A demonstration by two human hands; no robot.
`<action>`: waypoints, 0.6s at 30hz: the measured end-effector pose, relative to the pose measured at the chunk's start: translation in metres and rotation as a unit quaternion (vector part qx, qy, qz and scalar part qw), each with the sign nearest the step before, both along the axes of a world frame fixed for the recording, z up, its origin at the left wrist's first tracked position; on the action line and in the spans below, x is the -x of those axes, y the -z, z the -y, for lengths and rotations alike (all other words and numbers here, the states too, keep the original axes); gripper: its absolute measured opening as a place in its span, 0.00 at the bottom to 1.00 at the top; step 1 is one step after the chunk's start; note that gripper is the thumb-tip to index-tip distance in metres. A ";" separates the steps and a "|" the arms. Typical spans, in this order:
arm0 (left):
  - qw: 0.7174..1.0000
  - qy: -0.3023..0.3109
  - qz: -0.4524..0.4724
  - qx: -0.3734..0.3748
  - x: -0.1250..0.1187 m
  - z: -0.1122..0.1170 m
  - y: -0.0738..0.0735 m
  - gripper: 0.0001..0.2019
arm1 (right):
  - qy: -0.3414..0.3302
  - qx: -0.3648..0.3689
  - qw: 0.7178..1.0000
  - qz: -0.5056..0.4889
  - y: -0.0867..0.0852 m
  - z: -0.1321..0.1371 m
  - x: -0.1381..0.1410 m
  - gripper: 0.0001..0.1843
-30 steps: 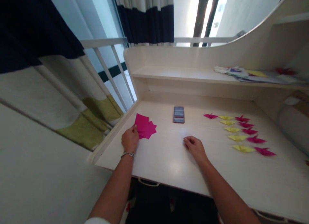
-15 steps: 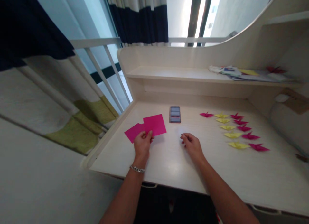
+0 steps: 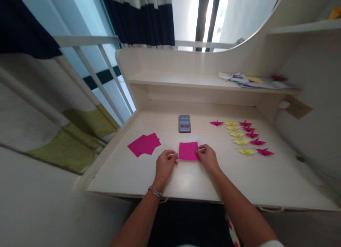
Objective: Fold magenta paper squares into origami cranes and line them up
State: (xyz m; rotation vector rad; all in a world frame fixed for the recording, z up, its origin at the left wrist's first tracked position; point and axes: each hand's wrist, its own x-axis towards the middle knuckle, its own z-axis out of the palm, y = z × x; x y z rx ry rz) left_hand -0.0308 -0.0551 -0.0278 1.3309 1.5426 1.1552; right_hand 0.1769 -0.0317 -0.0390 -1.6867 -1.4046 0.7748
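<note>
A single magenta paper square (image 3: 188, 150) lies flat on the pale desk (image 3: 186, 176) in front of me. My left hand (image 3: 165, 164) pinches its left edge and my right hand (image 3: 208, 157) pinches its right edge. Both hands have fingers curled on the sheet. A small stack of more magenta sheets (image 3: 144, 144) lies to the left of my left hand.
A small striped box (image 3: 184, 123) stands behind the sheet. Rows of folded yellow and magenta paper cranes (image 3: 243, 136) lie at the right. A shelf (image 3: 191, 80) above holds papers (image 3: 250, 81). Window bars and curtains are on the left.
My left hand lifted one magenta sheet off the stack and carried it right to the desk's middle. My right hand moved in and took its right edge.
</note>
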 end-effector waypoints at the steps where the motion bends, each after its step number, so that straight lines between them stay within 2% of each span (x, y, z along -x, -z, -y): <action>1: 1.000 0.000 -0.010 -0.009 0.005 0.001 0.001 0.13 | -0.005 -0.004 0.999 0.039 -0.001 0.001 0.001 0.08; 3: 0.999 0.008 -0.037 -0.029 0.014 0.003 0.003 0.11 | -0.010 -0.014 0.993 0.118 -0.003 0.002 0.003 0.05; 5: 0.996 0.023 -0.074 -0.050 0.022 0.005 0.005 0.08 | -0.011 -0.022 0.984 0.178 -0.005 0.003 0.005 0.05; 10: 0.974 0.115 -0.180 -0.069 0.031 0.006 0.001 0.09 | -0.025 -0.034 0.973 0.226 -0.008 0.012 0.002 0.11; 13: 0.946 0.184 -0.233 -0.132 0.027 -0.003 -0.005 0.13 | -0.072 -0.074 0.962 0.251 -0.008 0.023 -0.005 0.14; 15: 0.919 0.246 -0.251 -0.181 0.022 -0.013 -0.010 0.16 | -0.146 -0.103 0.942 0.284 -0.007 0.029 -0.008 0.16; 18: 0.896 0.307 -0.252 -0.198 0.015 -0.029 -0.012 0.19 | -0.192 -0.111 0.923 0.314 -0.005 0.034 -0.010 0.17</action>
